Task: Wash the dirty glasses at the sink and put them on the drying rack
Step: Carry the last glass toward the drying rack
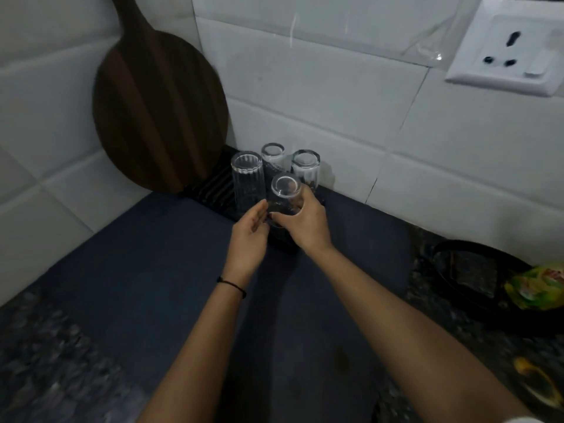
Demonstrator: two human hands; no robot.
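A black ribbed drying rack [210,184] lies on the counter against the tiled wall. Three clear glasses stand upside down on it: a tall ribbed glass [247,181] at the left, a small glass [273,158] behind, and another glass [306,167] at the right. My right hand [305,222] grips a fourth upturned glass [285,195] at the rack's front. My left hand [250,232] is beside that glass with straight fingers, its fingertips close to the glass's lower part.
A round dark wooden cutting board [158,117] leans on the wall behind the rack. A dark blue mat [152,270] covers the counter. At the right sit a black pan [476,279] and a green packet [537,288]. A wall socket [506,47] is at upper right.
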